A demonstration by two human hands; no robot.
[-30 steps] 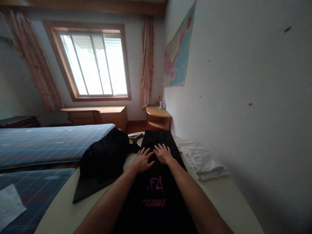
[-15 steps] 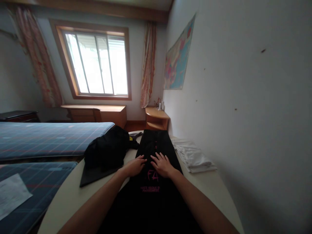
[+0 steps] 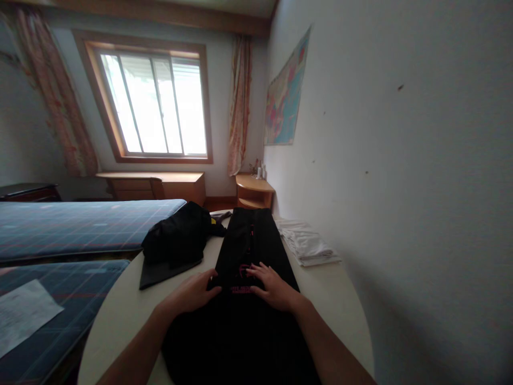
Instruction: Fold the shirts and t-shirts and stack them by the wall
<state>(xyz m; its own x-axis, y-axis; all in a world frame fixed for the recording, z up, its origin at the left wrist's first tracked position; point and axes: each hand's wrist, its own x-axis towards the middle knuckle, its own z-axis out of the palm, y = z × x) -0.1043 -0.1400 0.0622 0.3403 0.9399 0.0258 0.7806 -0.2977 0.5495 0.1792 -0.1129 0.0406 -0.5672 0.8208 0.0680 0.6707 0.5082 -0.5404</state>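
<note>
A long black garment with pink lettering lies stretched along a pale round table. Both of my hands rest flat on its middle. My left hand lies at the garment's left edge with the fingers stretched toward the centre. My right hand lies palm down, fingers spread, just below the pink print. Neither hand holds anything.
A heap of black clothes sits on the table to the left. Folded white cloth lies at the right by the wall. Two blue plaid beds stand on the left, one with a paper sheet. A window and wooden desk are beyond.
Both hands have slid along the garment toward me, from above the pink lettering to over and below it. The camera has tilted slightly, so the table appears further off.
</note>
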